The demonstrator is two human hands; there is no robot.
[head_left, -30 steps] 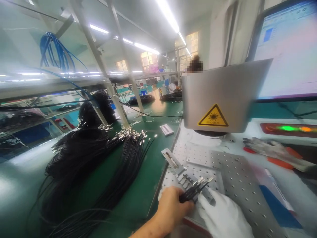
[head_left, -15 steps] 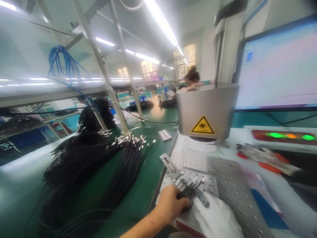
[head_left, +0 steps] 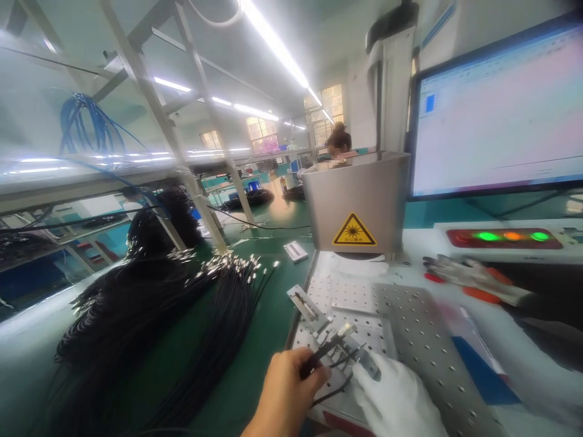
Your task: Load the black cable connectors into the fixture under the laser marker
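My bare left hand [head_left: 291,382] pinches a black cable connector [head_left: 321,353] with a bright metal tip, pointing up and to the right. Just right of it is my right hand [head_left: 394,394] in a white glove, its fingers closed against a grey metal piece [head_left: 368,363] of a small fixture. What lies inside the glove's grip is hidden. Black cable [head_left: 334,394] runs between the two hands. Beneath both lies a perforated metal plate [head_left: 421,328]. A slotted metal bracket [head_left: 308,306] extends from the fixture toward the far left.
Bundled black cables [head_left: 218,340] with metal ends cover the green table at left. A metal housing [head_left: 355,194] with a laser warning sign stands ahead. At right are a monitor [head_left: 496,115], lit buttons [head_left: 512,237] and a grey-orange glove [head_left: 473,279]. A person [head_left: 339,142] is farther back.
My left hand has drawn slightly left, and the connector's metal tip now shows clear above the fixture. The gloved hand stays by the metal piece. The view has shifted right.
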